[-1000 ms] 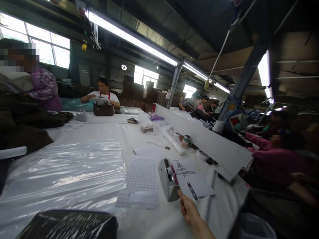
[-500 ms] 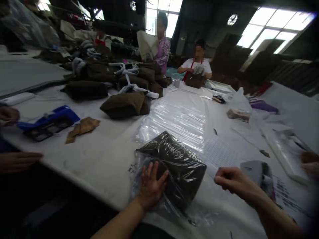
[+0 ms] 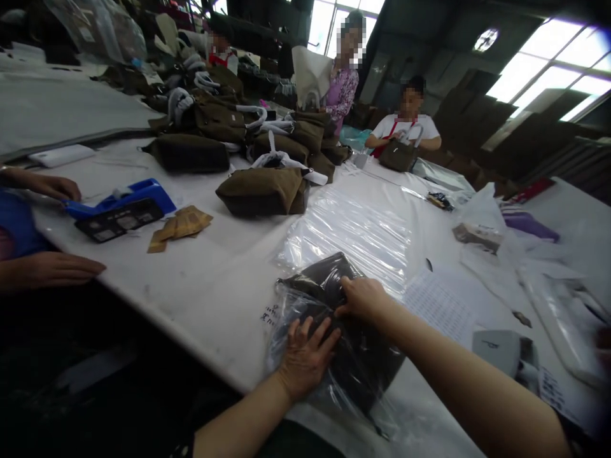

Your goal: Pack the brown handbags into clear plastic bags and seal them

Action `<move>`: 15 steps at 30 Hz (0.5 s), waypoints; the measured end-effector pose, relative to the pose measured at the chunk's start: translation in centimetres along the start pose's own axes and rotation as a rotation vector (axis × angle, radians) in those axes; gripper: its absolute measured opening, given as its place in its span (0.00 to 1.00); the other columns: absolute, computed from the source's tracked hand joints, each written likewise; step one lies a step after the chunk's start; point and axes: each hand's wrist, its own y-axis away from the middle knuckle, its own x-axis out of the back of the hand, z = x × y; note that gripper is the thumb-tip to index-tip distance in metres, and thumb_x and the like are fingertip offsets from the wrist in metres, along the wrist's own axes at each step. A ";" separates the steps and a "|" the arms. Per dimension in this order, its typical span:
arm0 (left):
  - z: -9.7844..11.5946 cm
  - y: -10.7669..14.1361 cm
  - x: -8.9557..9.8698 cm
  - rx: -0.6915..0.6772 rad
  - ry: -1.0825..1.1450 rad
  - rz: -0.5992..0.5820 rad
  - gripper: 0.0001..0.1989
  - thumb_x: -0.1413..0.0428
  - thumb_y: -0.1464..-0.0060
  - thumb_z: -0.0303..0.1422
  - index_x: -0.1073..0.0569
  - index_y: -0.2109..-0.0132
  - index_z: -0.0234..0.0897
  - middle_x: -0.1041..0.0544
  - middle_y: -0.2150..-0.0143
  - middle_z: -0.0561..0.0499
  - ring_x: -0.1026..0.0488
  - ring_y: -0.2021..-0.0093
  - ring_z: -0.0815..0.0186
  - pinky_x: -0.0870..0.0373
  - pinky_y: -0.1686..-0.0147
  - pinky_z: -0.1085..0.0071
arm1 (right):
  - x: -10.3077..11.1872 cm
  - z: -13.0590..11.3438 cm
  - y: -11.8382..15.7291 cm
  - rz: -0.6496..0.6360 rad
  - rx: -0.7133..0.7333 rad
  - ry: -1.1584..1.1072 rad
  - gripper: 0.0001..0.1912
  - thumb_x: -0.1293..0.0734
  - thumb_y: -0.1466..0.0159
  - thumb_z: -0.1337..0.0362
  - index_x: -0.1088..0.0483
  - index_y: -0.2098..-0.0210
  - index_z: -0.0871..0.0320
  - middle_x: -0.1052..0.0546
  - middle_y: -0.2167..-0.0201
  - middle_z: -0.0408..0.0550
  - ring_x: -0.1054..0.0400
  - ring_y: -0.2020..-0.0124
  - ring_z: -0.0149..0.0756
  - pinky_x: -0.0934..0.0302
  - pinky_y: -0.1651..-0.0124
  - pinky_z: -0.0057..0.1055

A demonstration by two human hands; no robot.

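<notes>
A dark brown handbag in a clear plastic bag [image 3: 377, 372] lies flat on the table in front of me. My left hand [image 3: 308, 356] rests on its near left part, palm down with the fingers spread. Reaching across from the right, my right hand [image 3: 360, 299] touches the upper part of the wrapped bag, its fingers bent inward. Whatever may be between its fingertips is too small to make out. Just beyond lies a stack of clear plastic bags [image 3: 351, 235].
Brown handbags [image 3: 262, 191] with wrapped handles are heaped farther back. At left are a co-worker's hands [image 3: 52, 270], a blue tray [image 3: 153, 191] and brown packets [image 3: 184, 226]. A printed sheet [image 3: 439, 302] and a grey device [image 3: 499, 350] lie at right. Two people work across the table.
My right hand has moved left from above the table onto the wrapped bag. My left hand stays spread on it. The view has shifted, and the co-worker's hands at left show more.
</notes>
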 end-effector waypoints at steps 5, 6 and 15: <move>0.3 -1.4 0.7 -0.085 0.004 -0.033 0.23 0.48 0.44 0.40 0.39 0.42 0.53 0.35 0.41 0.55 0.43 0.42 0.55 0.60 0.40 0.53 | -0.9 7.6 2.4 0.156 -0.289 -0.040 0.32 0.34 0.47 0.44 0.39 0.51 0.57 0.25 0.65 0.55 0.30 0.63 0.52 0.40 0.66 0.38; 0.2 -1.7 1.4 -0.093 0.024 -0.031 0.23 0.48 0.45 0.40 0.38 0.42 0.53 0.35 0.41 0.54 0.43 0.42 0.55 0.60 0.40 0.53 | -1.8 9.1 3.4 0.244 -0.351 -0.072 0.30 0.35 0.45 0.46 0.40 0.49 0.56 0.25 0.63 0.54 0.31 0.61 0.51 0.40 0.64 0.38; -7.7 1.7 6.7 1.099 0.574 0.021 0.33 0.46 0.54 0.51 0.36 0.48 0.29 0.33 0.49 0.36 0.33 0.50 0.51 0.32 0.55 0.56 | -12.8 13.8 10.0 0.194 -0.397 -1.120 0.33 0.44 0.41 0.44 0.44 0.42 0.57 0.34 0.46 0.55 0.38 0.47 0.44 0.43 0.46 0.38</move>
